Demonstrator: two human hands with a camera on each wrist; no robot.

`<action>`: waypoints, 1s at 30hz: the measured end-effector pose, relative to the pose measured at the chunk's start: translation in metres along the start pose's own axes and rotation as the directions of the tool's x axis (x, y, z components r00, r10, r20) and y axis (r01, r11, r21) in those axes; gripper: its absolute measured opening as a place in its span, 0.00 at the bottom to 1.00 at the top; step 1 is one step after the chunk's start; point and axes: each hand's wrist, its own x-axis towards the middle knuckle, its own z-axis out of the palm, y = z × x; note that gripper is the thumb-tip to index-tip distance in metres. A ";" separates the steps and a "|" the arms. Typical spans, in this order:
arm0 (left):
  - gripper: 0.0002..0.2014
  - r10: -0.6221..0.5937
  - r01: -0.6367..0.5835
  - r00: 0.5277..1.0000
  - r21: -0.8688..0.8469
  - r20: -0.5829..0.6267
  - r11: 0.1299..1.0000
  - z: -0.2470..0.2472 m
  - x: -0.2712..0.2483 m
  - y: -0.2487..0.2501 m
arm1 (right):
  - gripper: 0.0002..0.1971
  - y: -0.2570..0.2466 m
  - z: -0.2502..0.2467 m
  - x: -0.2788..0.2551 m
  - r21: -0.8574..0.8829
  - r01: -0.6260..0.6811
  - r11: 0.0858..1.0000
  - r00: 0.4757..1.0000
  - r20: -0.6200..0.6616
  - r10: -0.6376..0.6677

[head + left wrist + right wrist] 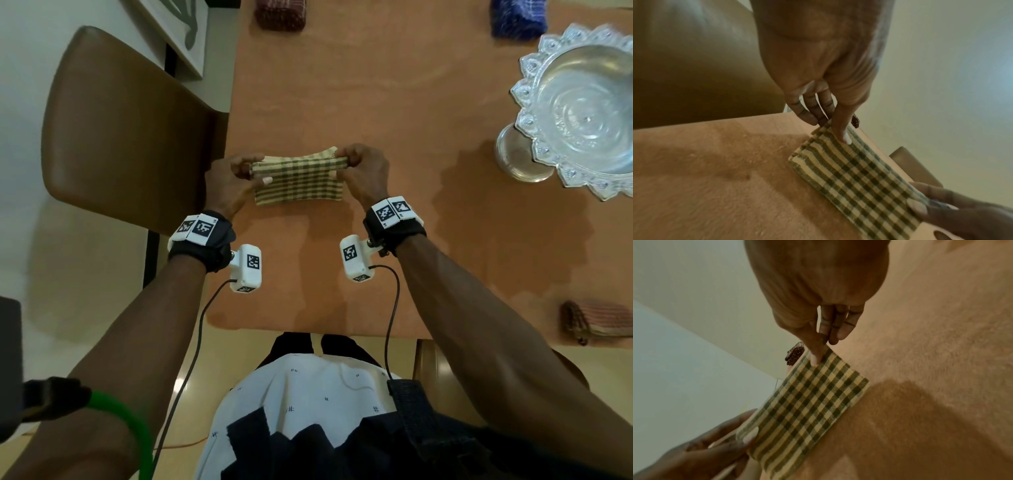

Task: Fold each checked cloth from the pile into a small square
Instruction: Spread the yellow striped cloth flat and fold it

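Left hand (pixel 228 181) and right hand (pixel 363 174) each pinched far corners of checked cloth (pixel 298 183); soft, light, likely droops; hold corners.

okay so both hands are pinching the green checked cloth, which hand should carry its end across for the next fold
Either, slightly the right hand: both pinch the far corners of the green checked cloth, but the left hand sits at the table's edge, so its grip makes the steadier anchor.

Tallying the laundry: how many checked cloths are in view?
4: green cloth held in both hands; red cloth far left; blue cloth far right; pink cloth near right edge. Others may be out of frame.
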 end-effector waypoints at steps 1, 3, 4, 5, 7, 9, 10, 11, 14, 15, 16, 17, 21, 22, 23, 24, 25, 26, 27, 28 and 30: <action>0.23 0.022 -0.022 1.000 0.049 -0.006 0.999 0.001 0.001 0.003 | 0.15 0.000 -0.002 0.000 -0.068 0.045 0.997 0.999 -0.016 -0.046; 0.22 0.066 -0.063 0.998 0.155 -0.019 0.986 0.004 0.003 0.007 | 0.12 -0.002 -0.005 -0.001 -0.167 0.118 0.979 0.990 -0.050 -0.128; 0.21 0.084 -0.076 0.996 0.205 -0.029 0.976 0.006 0.004 0.009 | 0.11 -0.001 -0.005 -0.002 -0.201 0.144 0.969 0.985 -0.067 -0.160; 0.21 0.103 -0.090 0.994 0.249 -0.042 0.964 0.007 0.004 0.011 | 0.10 -0.001 -0.006 -0.002 -0.224 0.163 0.961 0.979 -0.086 -0.186; 0.19 0.129 -0.101 0.989 0.317 -0.071 0.943 0.011 0.004 0.015 | 0.07 0.002 -0.009 -0.004 -0.240 0.187 0.953 0.969 -0.114 -0.219; 0.16 0.163 -0.105 0.982 0.425 -0.101 0.899 0.014 0.002 0.018 | 0.05 0.006 -0.011 -0.006 -0.223 0.211 0.952 0.959 -0.140 -0.245; 0.15 0.182 -0.113 0.979 0.493 -0.095 0.862 0.016 0.001 0.020 | 0.05 0.008 -0.013 -0.006 -0.193 0.226 0.955 0.956 -0.142 -0.255; 0.14 0.197 -0.122 0.977 0.553 -0.077 0.824 0.017 0.001 0.022 | 0.05 0.010 -0.015 -0.005 -0.150 0.236 0.960 0.957 -0.135 -0.256; 0.16 0.144 -0.145 0.989 0.455 0.037 0.878 0.020 0.007 0.019 | 0.08 0.011 -0.023 -0.002 -0.005 0.165 0.986 0.985 -0.049 -0.165; 0.18 0.084 -0.099 0.995 0.320 0.061 0.942 0.021 0.009 0.018 | 0.09 0.011 -0.026 -0.001 0.029 0.141 0.990 0.990 -0.030 -0.140; 0.20 0.018 -0.029 0.997 0.163 0.070 0.986 0.024 0.008 0.018 | 0.09 0.010 -0.029 -0.001 0.047 0.119 0.992 0.993 -0.021 -0.119; 0.23 -0.040 0.038 0.998 0.040 0.054 0.998 0.029 0.007 0.018 | 0.08 0.009 -0.031 -0.001 0.053 0.107 0.993 0.994 -0.018 -0.106; 0.19 -0.108 0.102 0.990 -0.072 -0.086 0.992 0.059 -0.001 0.025 | 0.07 0.010 -0.030 -0.004 0.062 0.114 0.992 0.991 -0.070 -0.110; 0.19 -0.110 0.104 0.987 -0.061 -0.113 0.993 0.066 -0.003 0.026 | 0.06 0.012 -0.028 -0.005 0.043 0.128 0.991 0.988 -0.096 -0.123; 0.20 -0.116 0.111 0.985 -0.047 -0.128 0.993 0.073 -0.006 0.025 | 0.05 0.015 -0.025 -0.006 0.013 0.148 0.989 0.980 -0.133 -0.145; 0.22 -0.113 0.111 0.984 -0.025 -0.139 0.994 0.079 -0.008 0.024 | 0.05 0.020 -0.023 -0.008 -0.019 0.170 0.985 0.970 -0.170 -0.171; 0.23 -0.109 0.112 0.983 0.014 -0.145 0.994 0.084 -0.010 0.021 | 0.05 0.026 -0.020 -0.009 -0.041 0.189 0.981 0.960 -0.201 -0.194; 0.23 -0.099 0.107 0.984 0.049 -0.146 0.993 0.089 -0.012 0.017 | 0.06 0.031 -0.018 -0.010 -0.059 0.201 0.978 0.953 -0.220 -0.209; 0.22 -0.094 0.107 0.985 0.081 -0.147 0.991 0.092 -0.014 0.012 | 0.07 0.036 -0.016 -0.011 -0.075 0.209 0.975 0.949 -0.224 -0.220; 0.22 -0.084 0.100 0.985 0.103 -0.150 0.990 0.094 -0.016 0.008 | 0.08 0.041 -0.015 -0.011 -0.092 0.210 0.973 0.950 -0.215 -0.225; 0.23 -0.066 0.085 0.987 0.127 -0.150 0.988 0.098 -0.019 0.000 | 0.09 0.051 -0.011 -0.011 -0.118 0.197 0.973 0.959 -0.182 -0.216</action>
